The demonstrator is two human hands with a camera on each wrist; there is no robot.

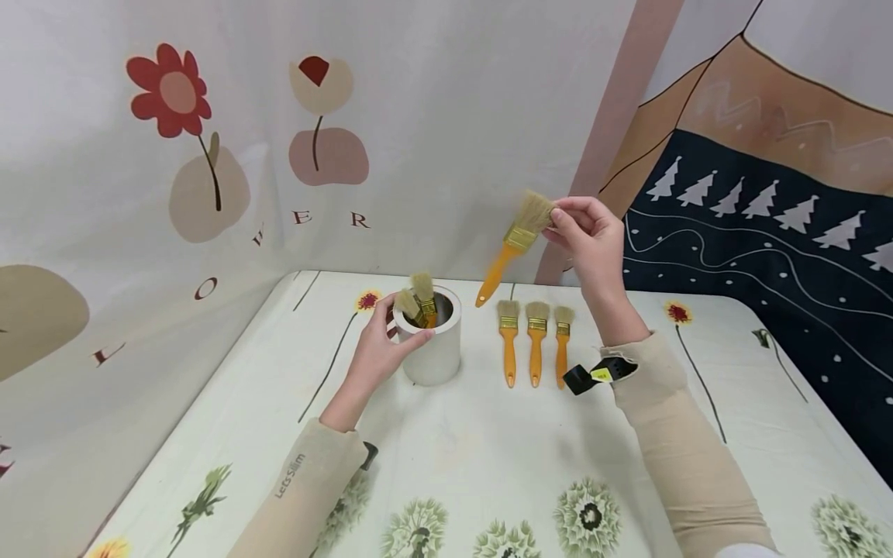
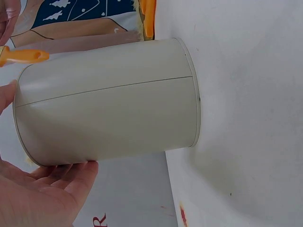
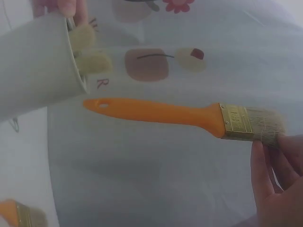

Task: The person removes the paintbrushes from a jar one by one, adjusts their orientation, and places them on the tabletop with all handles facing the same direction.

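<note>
A white cylindrical container [image 1: 434, 353] stands upright on the table, with two paintbrushes [image 1: 422, 294] in it, bristles up. My left hand [image 1: 380, 345] grips its rim and side, thumb in front and fingers behind. Up and to the right, my right hand [image 1: 591, 240] pinches a paintbrush [image 1: 518, 236] by its bristles; its orange handle slants down toward the container. In the right wrist view this paintbrush [image 3: 161, 112] shows a brass-coloured ferrule, and its handle end is near the container's mouth. Three more paintbrushes [image 1: 536, 341] lie in a row right of the container.
A white cloth with printed flowers covers the table [image 1: 446, 434]. Behind it hangs a pale curtain [image 1: 432, 101] with flower prints and letters. On the right is a dark cloth [image 1: 753, 232] with white trees. A black strap device [image 1: 600, 374] sits at the right sleeve.
</note>
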